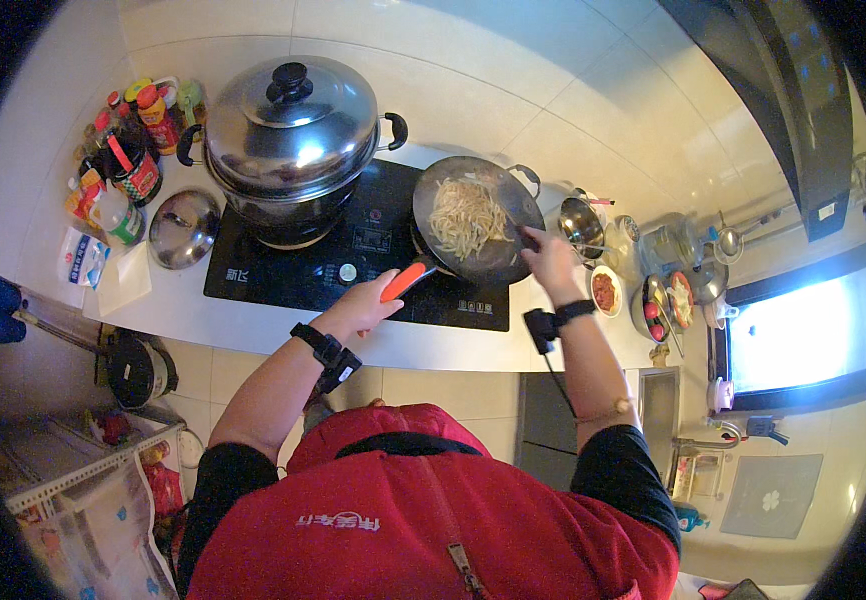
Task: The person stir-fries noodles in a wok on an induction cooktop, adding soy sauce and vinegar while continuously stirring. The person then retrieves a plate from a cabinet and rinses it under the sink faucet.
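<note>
A dark wok [470, 266] with an orange handle stands on the right side of the black cooktop [283, 289]. Pale strips of food, perhaps noodles or shredded vegetable, lie in it [467, 217]. My left hand [369, 304] is closed around the wok's orange handle [403, 283]. Over the wok's right rim, my right hand [549, 259] has its fingers curled around what seems to be a dark utensil, mostly hidden by the hand. Its working end cannot be made out clearly. Both wrists wear black straps with small devices.
A large lidded steel pot [290, 127] occupies the cooktop's left side. Left of it are a round metal lid [184, 227] and several sauce bottles [133, 172]. To the right stand a bowl of red food [605, 292], a metal bowl [581, 223] and a basin [639, 319].
</note>
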`<state>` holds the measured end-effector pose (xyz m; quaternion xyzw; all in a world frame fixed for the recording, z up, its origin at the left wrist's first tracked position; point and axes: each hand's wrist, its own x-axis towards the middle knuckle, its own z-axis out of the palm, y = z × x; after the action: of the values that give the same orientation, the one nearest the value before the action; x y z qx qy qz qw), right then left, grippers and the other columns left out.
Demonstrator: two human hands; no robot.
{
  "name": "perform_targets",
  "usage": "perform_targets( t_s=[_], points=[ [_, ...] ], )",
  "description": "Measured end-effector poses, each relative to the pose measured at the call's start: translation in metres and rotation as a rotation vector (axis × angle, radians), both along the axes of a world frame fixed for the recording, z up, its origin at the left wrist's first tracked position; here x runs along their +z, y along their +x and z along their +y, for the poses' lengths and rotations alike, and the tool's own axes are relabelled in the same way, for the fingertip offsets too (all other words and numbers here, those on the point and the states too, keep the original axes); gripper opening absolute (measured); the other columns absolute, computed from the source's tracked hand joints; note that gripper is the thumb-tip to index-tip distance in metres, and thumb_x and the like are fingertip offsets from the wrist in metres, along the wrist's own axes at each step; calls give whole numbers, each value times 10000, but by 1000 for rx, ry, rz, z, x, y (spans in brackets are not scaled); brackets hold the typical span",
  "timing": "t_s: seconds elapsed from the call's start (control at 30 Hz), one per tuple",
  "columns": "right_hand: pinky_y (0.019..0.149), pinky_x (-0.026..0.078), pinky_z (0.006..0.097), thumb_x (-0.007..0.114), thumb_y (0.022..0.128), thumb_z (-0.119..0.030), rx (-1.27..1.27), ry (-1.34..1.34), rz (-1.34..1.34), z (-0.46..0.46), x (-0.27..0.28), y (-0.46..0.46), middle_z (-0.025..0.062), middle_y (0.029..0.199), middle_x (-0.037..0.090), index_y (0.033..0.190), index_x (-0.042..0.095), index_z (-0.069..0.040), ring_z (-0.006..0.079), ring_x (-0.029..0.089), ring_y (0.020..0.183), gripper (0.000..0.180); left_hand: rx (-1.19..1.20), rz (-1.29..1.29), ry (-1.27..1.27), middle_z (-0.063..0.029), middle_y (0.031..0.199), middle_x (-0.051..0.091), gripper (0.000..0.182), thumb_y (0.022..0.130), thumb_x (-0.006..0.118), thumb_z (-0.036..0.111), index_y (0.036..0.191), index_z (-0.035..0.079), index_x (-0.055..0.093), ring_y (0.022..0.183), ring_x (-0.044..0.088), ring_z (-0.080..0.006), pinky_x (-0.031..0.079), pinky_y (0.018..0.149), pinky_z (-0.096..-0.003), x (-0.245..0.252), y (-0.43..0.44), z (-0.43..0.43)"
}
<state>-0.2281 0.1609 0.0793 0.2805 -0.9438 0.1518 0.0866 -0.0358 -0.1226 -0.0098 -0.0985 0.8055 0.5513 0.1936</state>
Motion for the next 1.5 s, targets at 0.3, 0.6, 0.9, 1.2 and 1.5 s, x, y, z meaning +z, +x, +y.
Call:
perform_targets(
  t_s=[0.3,0.6,0.9,1.2,1.5],
  points=[
    [825,532,388,720,762,-113,37,44,-310,56,31,52,209,1006,696,1183,665,-78,352,676,924,426,2,27,38,-122,758,619,686,919,617,274,1505,182,273,464,555,-190,463,408,-327,-5,0,-1],
    [809,530,409,709,757,-157,-5,304,-365,44,70,68,194,966,695,1095,708,-79,355,675,892,346,-9,-2,23,-106,746,607,677,921,617,264,1502,188,278,474,547,-182,451,409,-320,5,0,0],
    [360,330,200,652,864,-176,-538,-504,-892,121,39,-27,35,609,586,985,668,-45,67,464,422,179,1,41,13,-72,727,597,711,904,641,272,1508,177,278,427,524,-165,445,377,-314,2,0,-2],
    [324,224,185,493,997,-311,-543,-1175,-1704,18,-63,-5,52,677,516,993,456,-121,67,341,417,194,-22,56,29,-107,720,610,685,918,623,256,1505,173,280,462,546,-186,442,395,-326,2,2,-3],
    [337,308,247,588,926,-257,-384,-460,-1128,38,12,30,81,655,565,1032,626,-22,96,427,398,261,4,-1,52,-40,688,562,703,918,625,248,1515,168,261,437,510,-143,423,368,-296,1,-1,0]
  ],
)
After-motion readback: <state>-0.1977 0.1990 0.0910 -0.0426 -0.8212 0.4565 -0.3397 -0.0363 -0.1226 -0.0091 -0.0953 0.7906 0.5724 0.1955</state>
